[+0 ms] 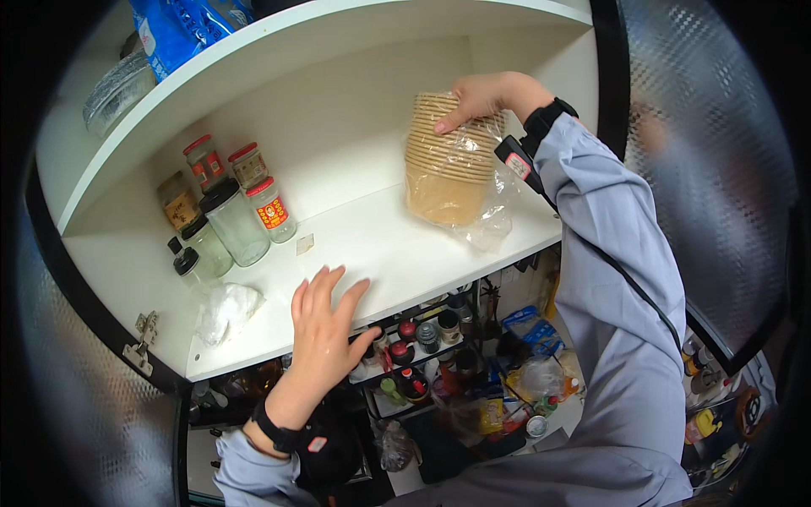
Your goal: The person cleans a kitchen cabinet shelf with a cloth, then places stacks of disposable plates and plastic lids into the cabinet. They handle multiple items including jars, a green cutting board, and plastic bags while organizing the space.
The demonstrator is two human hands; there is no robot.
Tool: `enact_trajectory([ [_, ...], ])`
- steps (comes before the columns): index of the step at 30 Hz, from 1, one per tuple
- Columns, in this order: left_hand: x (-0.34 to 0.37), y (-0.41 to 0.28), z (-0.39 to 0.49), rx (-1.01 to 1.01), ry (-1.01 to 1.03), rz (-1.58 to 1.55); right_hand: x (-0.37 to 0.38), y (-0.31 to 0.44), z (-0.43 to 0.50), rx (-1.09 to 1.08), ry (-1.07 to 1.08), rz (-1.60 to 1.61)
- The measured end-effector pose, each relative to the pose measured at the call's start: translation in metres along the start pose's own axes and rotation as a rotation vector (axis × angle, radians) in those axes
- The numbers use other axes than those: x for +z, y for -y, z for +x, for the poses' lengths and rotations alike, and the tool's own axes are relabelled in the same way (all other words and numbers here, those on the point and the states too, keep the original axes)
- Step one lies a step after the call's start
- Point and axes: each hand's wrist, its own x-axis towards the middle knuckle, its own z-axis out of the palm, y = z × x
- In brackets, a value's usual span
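Note:
My right hand (485, 101) grips the upper end of a stack of brown paper bowls (447, 165) in a clear plastic bag, at the right of the white cabinet shelf (355, 272). The bag's loose end hangs over the shelf surface. My left hand (326, 329) holds nothing, its fingers apart above the shelf's front edge. To its left lies a knotted white plastic bag (231, 310). Behind that bag stand several glass jars, among them a large one with a black lid (237, 225) and one with a red lid and red label (272, 212).
A blue plastic package (180, 38) and foil containers (117, 95) rest on the upper shelf. Open cabinet doors stand at both sides, with a metal hinge (144, 342) at the left. Below are a rack of seasoning jars (427, 336) and a cluttered counter with plastic bags (538, 380).

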Motion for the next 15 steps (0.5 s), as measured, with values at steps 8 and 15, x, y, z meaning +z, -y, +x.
enact_trajectory([
  [8, 0.023, 0.028, -0.023, -0.038, 0.010, 0.020, 0.001, -0.030, 0.053, 0.113, -0.149, -0.454],
  [15, 0.025, 0.023, -0.019, -0.061, -0.016, 0.042, -0.006, -0.062, 0.078, 0.063, -0.298, -0.764],
])
